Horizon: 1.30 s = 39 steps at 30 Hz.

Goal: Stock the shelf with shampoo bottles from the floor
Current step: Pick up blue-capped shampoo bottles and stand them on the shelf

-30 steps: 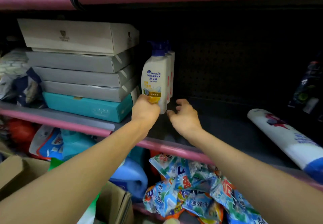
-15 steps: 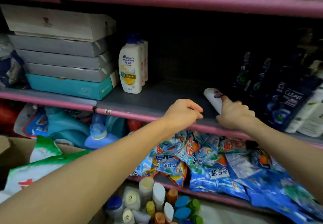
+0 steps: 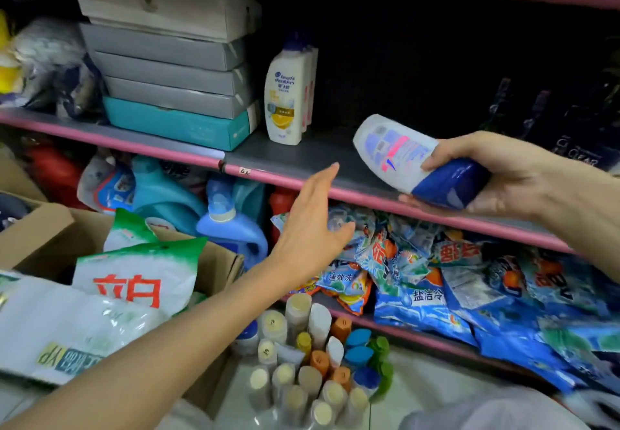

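The right hand (image 3: pixel 496 174) is gripping a white plastic shampoo bottle with a dark blue cap (image 3: pixel 416 164), fingers curled over its top and thumb underneath at the cap end. The bottle is lying tilted in that grasp, its base pointing up and to the left, hanging just above the front of the grey shelf board with the pink edge strip (image 3: pixel 275 157).

The left hand (image 3: pixel 312 228) is reaching forward with fingers straight and spread loosely, holding nothing, its fingertips sitting in front of the pink edge, below and to the left of the held bottle.

Up and to the left of the left hand, a white Head & Shoulders bottle with a yellow lemon label (image 3: pixel 283 94) is standing upright on the shelf, with more bottles of the same kind lined up behind it. Further left of it, a stack of grey flat cardboard boxes on a teal box (image 3: pixel 174 73) is resting on the same board.

Directly beneath the left hand's wrist, a cluster of upright bottles with cream, orange, blue and green caps (image 3: pixel 315 362) is standing on the floor. Under the right hand, blue detergent sachets (image 3: pixel 419 282) are lying heaped on the lower shelf.
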Each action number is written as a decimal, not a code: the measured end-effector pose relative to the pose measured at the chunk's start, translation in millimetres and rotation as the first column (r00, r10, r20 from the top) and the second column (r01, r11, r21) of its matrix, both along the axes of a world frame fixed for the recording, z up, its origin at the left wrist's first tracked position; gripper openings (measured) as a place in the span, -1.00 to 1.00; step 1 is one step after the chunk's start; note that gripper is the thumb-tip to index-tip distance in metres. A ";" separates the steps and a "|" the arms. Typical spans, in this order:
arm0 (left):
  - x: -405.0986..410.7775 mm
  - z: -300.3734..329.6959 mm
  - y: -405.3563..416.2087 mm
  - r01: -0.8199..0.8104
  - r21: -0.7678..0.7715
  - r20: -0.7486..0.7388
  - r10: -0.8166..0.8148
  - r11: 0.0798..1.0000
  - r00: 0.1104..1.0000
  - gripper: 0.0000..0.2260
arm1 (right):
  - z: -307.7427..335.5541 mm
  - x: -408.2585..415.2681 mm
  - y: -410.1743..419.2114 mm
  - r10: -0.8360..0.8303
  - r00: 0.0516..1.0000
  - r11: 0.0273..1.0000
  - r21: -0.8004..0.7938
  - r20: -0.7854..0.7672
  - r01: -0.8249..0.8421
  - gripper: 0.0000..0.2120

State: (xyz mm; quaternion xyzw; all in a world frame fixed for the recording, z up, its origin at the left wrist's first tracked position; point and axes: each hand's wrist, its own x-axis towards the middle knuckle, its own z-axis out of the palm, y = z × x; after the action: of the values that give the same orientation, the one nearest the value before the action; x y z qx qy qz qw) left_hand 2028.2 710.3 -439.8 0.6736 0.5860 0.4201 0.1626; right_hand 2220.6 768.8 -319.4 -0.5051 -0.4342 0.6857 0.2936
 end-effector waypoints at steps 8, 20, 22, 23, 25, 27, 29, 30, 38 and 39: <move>-45.0 -42.8 -36.7 0.062 0.176 -0.315 -0.004 0.982 0.949 -0.50 | -85.1 -34.5 -72.8 0.131 0.911 0.883 -0.372 -0.391 -0.287 -0.28; -54.3 -81.9 -34.2 0.084 -0.523 -0.113 -0.167 0.848 0.980 -0.72 | -160.4 -27.7 -43.9 0.141 0.990 0.985 -0.094 -0.026 -0.143 -0.38; -53.6 -83.0 -33.5 0.119 -0.567 -0.064 -0.188 0.815 0.980 -0.73 | -161.4 -30.8 -45.4 0.075 0.984 0.987 -0.129 -0.162 -0.096 -0.39; -52.6 -82.9 -33.3 0.134 -0.586 -0.037 -0.191 0.799 0.981 -0.72 | -161.2 -32.1 -45.7 0.056 0.976 0.985 -0.147 -0.211 -0.088 -0.37; -50.5 -82.4 -33.1 0.171 -0.625 0.028 -0.197 0.762 0.980 -0.61 | -161.4 -34.9 -45.8 0.035 0.964 0.984 -0.161 -0.264 -0.079 -0.39; -49.1 -81.1 -34.3 0.248 -0.666 0.152 -0.198 0.704 0.968 -0.49 | -162.5 -36.4 -46.3 0.014 0.956 0.984 -0.166 -0.293 -0.065 -0.44; -49.1 -78.3 -36.4 0.349 -0.690 0.312 -0.175 0.633 0.934 -0.48 | -163.2 -36.8 -47.0 -0.002 0.954 0.987 -0.153 -0.300 -0.046 -0.48; -49.4 -77.1 -37.2 0.393 -0.694 0.375 -0.164 0.604 0.913 -0.50 | -163.3 -36.9 -47.1 -0.009 0.954 0.989 -0.143 -0.299 -0.036 -0.48; -45.9 -72.2 -38.4 0.533 -0.672 0.568 -0.104 0.515 0.817 -0.53 | -163.0 -42.1 -49.2 -0.090 0.927 0.994 -0.093 -0.365 0.060 -0.47; -45.3 -72.3 -38.7 0.539 -0.672 0.573 -0.103 0.507 0.813 -0.55 | -163.2 -41.7 -49.0 -0.097 0.922 0.993 -0.093 -0.375 0.067 -0.51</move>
State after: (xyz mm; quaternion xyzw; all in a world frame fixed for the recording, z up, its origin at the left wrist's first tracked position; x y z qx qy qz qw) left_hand 1982.9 671.5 -512.0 0.5007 0.5133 0.2116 0.6642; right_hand 2178.9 719.8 -482.6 -0.3923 -0.3206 0.7739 0.3802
